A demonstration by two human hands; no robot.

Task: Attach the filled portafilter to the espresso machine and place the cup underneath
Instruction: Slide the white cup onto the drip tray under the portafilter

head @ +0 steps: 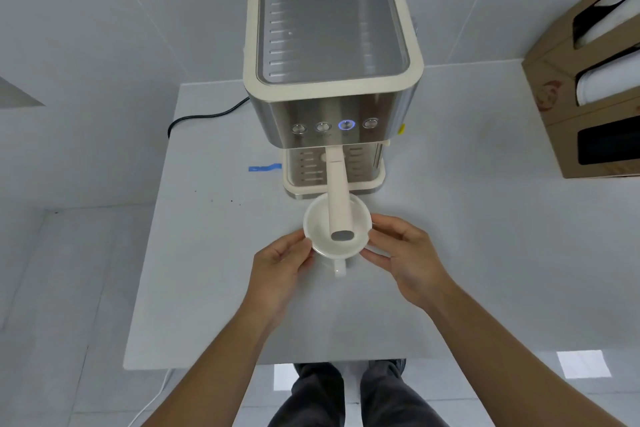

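Observation:
The cream and steel espresso machine [332,80] stands at the back of the white table [214,288], one button lit blue. The portafilter [338,198] is mounted under its front; the cream handle sticks out toward me. A white cup [320,230] sits just in front of the drip tray [367,184], below the handle's end, its own handle pointing toward me. My left hand [280,263] grips the cup's left side and my right hand [401,253] grips its right side. The portafilter basket is hidden under the machine.
A brown cardboard dispenser box [588,97] with stacked white cups stands at the right. A black power cable [204,116] runs left from the machine. Blue tape [265,168] marks the table beside the drip tray. My legs show below the table's front edge.

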